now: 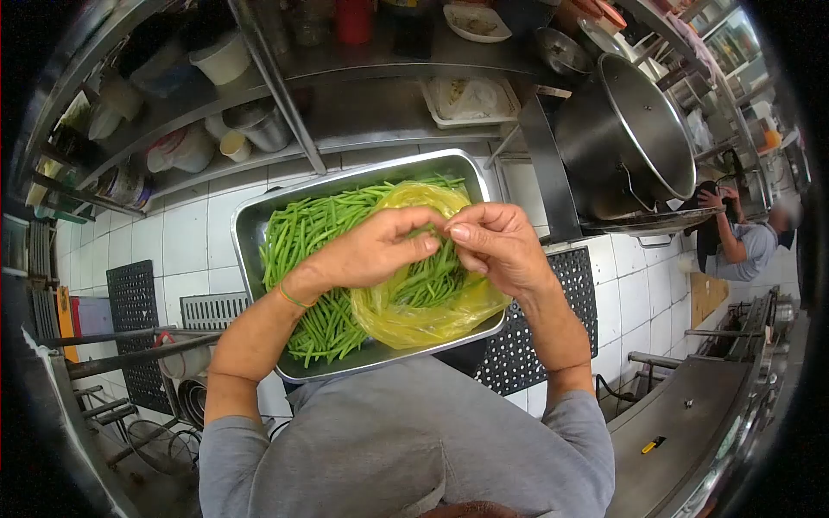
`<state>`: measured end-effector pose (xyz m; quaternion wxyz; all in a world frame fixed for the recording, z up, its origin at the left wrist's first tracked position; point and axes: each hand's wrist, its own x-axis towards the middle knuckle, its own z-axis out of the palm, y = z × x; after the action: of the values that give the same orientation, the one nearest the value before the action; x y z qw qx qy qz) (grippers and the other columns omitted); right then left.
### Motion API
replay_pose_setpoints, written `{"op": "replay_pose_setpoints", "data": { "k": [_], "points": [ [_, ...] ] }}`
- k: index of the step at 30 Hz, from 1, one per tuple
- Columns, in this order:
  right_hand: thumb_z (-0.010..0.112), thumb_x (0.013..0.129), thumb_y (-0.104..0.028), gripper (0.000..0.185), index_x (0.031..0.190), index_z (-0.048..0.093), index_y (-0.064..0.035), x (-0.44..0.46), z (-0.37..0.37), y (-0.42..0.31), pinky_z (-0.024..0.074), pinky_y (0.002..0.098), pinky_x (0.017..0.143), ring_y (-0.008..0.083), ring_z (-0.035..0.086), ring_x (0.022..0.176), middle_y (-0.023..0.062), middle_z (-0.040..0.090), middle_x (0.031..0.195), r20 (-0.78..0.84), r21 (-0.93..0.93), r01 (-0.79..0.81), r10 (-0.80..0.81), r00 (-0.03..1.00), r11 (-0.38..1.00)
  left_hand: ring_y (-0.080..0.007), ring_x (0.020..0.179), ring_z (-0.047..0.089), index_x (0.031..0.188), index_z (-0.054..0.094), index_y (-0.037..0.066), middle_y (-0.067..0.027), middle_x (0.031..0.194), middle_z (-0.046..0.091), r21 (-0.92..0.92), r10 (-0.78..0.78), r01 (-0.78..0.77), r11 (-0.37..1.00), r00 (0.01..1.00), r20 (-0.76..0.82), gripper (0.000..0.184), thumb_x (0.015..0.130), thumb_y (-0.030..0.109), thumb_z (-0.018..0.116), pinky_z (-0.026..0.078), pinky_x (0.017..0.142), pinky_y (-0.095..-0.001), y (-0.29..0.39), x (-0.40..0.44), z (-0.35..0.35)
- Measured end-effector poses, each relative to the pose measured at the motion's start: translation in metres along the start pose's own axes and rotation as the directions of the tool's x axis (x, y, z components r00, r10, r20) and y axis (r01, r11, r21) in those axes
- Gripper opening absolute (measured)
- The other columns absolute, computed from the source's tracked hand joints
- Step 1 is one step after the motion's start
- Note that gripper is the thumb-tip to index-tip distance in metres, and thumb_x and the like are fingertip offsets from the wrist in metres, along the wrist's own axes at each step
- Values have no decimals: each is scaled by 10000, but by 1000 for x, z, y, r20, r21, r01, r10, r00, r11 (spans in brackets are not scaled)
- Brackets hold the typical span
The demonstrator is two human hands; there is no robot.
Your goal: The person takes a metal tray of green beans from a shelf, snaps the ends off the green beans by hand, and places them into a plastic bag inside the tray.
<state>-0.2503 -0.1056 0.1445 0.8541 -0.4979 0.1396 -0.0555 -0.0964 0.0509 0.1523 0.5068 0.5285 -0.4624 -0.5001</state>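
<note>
A deep steel tray in front of me holds many green beans. On its right side lies an open yellow plastic bag with more green beans inside. Over the bag, my left hand and my right hand meet fingertip to fingertip. The left fingers are curled in toward the thumb, and a band circles that wrist. My right thumb and forefinger are pinched together. Whatever sits between the fingertips is too small to make out.
Steel shelves with tubs and trays run along the far side. A large pot stands at the right. Beyond it, another person works. Black perforated mats lie on the white tiled floor. A steel counter is at lower right.
</note>
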Motion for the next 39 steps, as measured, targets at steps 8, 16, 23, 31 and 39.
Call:
{"op": "replay_pose_setpoints", "data": {
  "k": [8, 16, 23, 31, 39],
  "points": [
    [681, 900, -76, 95, 940, 701, 8, 4, 1, 12, 379, 207, 467, 88, 508, 541, 67, 658, 754, -72, 46, 3, 0, 997, 999, -33, 710, 473, 1018, 651, 31, 55, 772, 543, -36, -101, 103, 994, 994, 43, 265, 1022, 258, 515, 409, 623, -218, -11, 0, 3],
    [704, 802, 22, 117, 911, 664, 9, -6, -9, 13, 458, 340, 522, 239, 577, 592, 112, 576, 737, 297, -872, 454, -539, 788, 184, -25, 609, 427, 926, 635, 90, 78, 726, 520, -21, -150, 150, 988, 989, 8, 285, 1013, 323, 496, 381, 547, -203, -31, 8, 2],
    [682, 810, 34, 163, 960, 625, 8, 11, 1, 35, 456, 339, 510, 226, 575, 576, 97, 562, 725, 271, -894, 447, -748, 605, 38, -29, 595, 396, 899, 605, 85, 73, 713, 488, -188, -250, 243, 952, 968, -16, 315, 1029, 344, 480, 366, 536, -207, -26, 8, 5],
    [579, 874, -7, 101, 974, 585, 3, 7, -24, 26, 435, 252, 558, 132, 524, 610, 52, 587, 801, -370, 41, 347, -309, 876, 937, -62, 584, 401, 892, 587, 79, 38, 691, 475, -405, -226, 193, 894, 974, -34, 317, 1035, 340, 477, 378, 548, -219, -23, -1, 1],
    [512, 932, -48, 134, 992, 619, 6, -3, -35, 42, 454, 265, 618, 112, 537, 696, 53, 607, 853, -13, 224, 26, -24, 1000, 974, -51, 589, 402, 876, 592, 92, 42, 762, 519, -384, -219, 175, 907, 973, -74, 330, 1034, 360, 480, 389, 546, -217, -21, -1, -9]
  ]
}}
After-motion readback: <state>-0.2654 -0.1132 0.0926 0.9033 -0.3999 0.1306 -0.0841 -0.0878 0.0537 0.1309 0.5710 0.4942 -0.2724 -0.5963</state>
